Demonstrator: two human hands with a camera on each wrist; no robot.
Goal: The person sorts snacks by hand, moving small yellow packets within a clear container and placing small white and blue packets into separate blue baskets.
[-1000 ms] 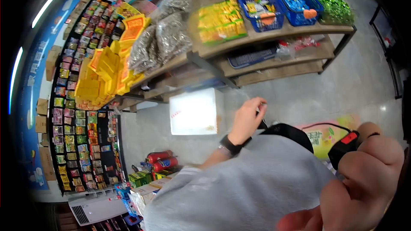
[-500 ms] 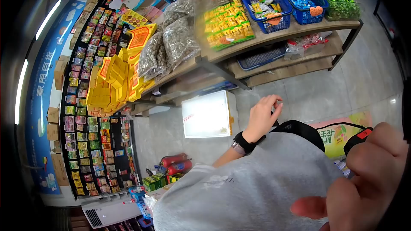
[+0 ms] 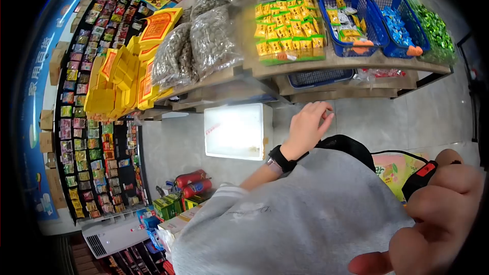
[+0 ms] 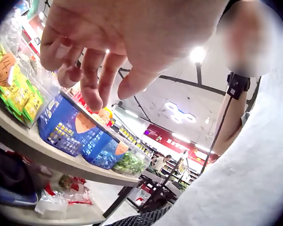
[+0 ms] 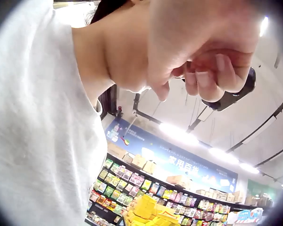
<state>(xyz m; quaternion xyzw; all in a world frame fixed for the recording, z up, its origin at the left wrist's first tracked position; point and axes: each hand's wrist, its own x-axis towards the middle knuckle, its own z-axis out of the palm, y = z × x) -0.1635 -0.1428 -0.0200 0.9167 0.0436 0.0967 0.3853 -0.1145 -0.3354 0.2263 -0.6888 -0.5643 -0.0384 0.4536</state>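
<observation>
The blue basket (image 3: 342,49) of thin perforated plastic, holding small shiny packets, stands on the wood-look bench (image 3: 331,65), beyond the left hand (image 3: 306,128) and somewhat to its right, with its long side running away from the person. The left hand is the nearer one, empty, its fingers loosely bent. The right hand (image 3: 438,219) has curled fingers near the face, but whether it grips the smooth black object (image 5: 233,96), I cannot tell.

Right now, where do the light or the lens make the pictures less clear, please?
Head view: wide-lens bending curves the wooden table, corners go black, and the white box shines with glare. Left wrist view: a ceiling lamp flares, and a round patch at upper right is blurred. Right wrist view: strip lights burn out white, and the shirt looks pale.
</observation>
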